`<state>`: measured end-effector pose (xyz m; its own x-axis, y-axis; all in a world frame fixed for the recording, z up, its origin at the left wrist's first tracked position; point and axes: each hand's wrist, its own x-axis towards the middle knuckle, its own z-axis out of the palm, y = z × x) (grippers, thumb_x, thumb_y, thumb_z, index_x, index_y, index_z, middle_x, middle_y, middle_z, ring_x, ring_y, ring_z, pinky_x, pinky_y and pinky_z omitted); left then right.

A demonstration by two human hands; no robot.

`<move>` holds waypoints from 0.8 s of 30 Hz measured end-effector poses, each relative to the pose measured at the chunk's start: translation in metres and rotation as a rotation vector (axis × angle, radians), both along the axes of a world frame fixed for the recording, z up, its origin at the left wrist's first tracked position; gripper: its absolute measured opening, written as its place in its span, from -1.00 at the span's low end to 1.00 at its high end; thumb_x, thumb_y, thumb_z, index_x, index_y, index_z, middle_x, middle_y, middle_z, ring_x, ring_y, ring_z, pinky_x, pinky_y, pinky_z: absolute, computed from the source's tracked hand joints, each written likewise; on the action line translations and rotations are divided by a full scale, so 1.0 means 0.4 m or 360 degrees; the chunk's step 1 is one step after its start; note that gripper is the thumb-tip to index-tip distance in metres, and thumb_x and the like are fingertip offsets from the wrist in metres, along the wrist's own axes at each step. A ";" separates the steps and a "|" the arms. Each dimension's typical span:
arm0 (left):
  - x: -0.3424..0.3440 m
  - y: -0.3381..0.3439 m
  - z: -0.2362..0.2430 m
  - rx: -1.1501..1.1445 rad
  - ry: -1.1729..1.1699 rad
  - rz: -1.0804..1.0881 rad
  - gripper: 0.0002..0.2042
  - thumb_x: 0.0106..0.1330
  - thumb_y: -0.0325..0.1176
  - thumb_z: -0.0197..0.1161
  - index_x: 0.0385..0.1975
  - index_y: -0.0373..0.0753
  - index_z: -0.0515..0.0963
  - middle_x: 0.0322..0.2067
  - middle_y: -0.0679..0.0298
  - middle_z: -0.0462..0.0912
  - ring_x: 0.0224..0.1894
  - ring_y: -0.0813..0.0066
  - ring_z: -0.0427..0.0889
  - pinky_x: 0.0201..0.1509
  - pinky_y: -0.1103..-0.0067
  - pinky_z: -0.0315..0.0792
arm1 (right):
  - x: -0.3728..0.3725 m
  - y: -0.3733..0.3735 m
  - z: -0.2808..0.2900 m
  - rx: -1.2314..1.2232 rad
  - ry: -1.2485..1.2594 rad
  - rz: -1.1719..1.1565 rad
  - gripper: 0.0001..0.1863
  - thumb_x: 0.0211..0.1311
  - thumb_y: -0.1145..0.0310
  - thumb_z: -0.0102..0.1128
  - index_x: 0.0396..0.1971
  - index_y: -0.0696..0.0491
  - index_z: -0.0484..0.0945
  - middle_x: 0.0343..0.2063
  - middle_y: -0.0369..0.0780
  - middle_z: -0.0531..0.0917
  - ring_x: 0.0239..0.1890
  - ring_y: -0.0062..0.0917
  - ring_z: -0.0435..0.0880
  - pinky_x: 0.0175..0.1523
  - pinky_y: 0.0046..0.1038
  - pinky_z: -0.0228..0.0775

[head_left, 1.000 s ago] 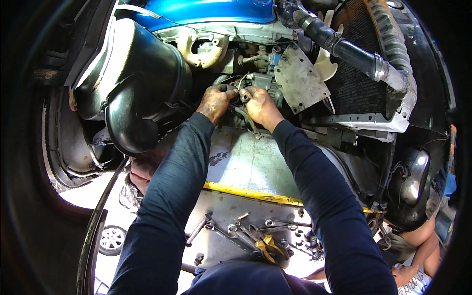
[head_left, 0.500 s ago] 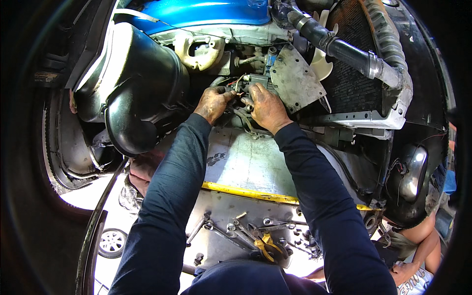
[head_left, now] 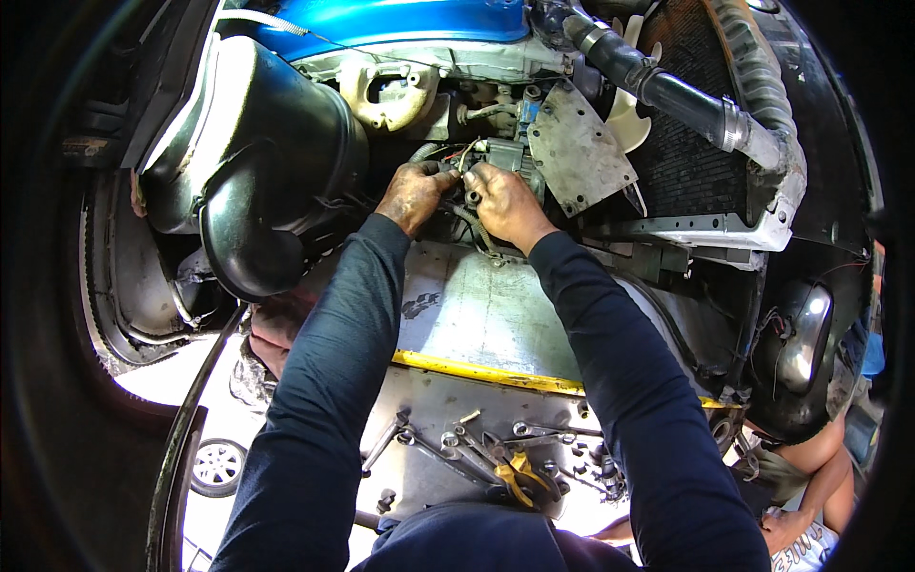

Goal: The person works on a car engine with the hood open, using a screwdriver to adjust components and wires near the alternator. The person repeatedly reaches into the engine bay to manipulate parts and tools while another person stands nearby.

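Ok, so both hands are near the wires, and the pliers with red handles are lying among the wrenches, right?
Not quite: the pliers have yellow handles, not red, as the head view shows. The rest is right: they lie among the wrenches, and the left hand and right hand are near the wires.

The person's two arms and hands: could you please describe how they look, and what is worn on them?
Both arms wear long, plain sleeves in dark navy blue: the left sleeve and the right sleeve fit fairly closely, crease softly and end at the wrists. The left hand and right hand are without gloves; the left one looks smudged with grime.
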<state>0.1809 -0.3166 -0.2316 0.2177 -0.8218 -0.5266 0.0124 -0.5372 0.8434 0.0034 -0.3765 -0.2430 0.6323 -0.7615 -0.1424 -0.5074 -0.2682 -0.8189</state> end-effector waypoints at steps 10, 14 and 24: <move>0.000 0.003 -0.005 -0.0034 -0.0080 -0.0018 -0.74 0.38 -0.31 0.32 -0.13 -0.40 0.69 -0.31 0.22 0.73 -0.32 0.51 0.63 -0.15 0.55 0.50 | 0.020 -0.030 0.008 0.2277 -0.0637 -0.0659 -0.73 0.57 0.16 -0.02 -0.31 -0.05 0.57 -0.70 -0.47 0.39 -0.75 -0.77 0.15 -0.62 -0.62 -0.07; -0.006 0.004 0.020 0.0011 -0.0093 0.0060 -0.76 0.39 -0.32 0.32 -0.13 -0.39 0.69 -0.33 0.26 0.72 -0.36 0.55 0.60 -0.20 0.58 0.49 | -0.019 -0.002 0.008 -0.0094 0.0130 -0.0134 -0.74 0.51 0.20 0.04 -0.24 0.09 0.53 -0.52 -0.11 0.57 -0.37 -0.16 0.69 -0.26 -0.18 0.51; -0.003 -0.001 0.003 -0.0016 0.0204 0.0108 -0.70 0.40 -0.30 0.32 -0.07 -0.45 0.67 -0.27 0.23 0.73 -0.29 0.55 0.63 -0.19 0.56 0.51 | -0.035 -0.011 0.005 -0.0933 0.0074 0.0320 -0.75 0.35 0.32 0.21 -0.06 0.08 0.48 -0.13 -0.09 0.60 -0.16 -0.05 0.68 -0.07 -0.10 0.57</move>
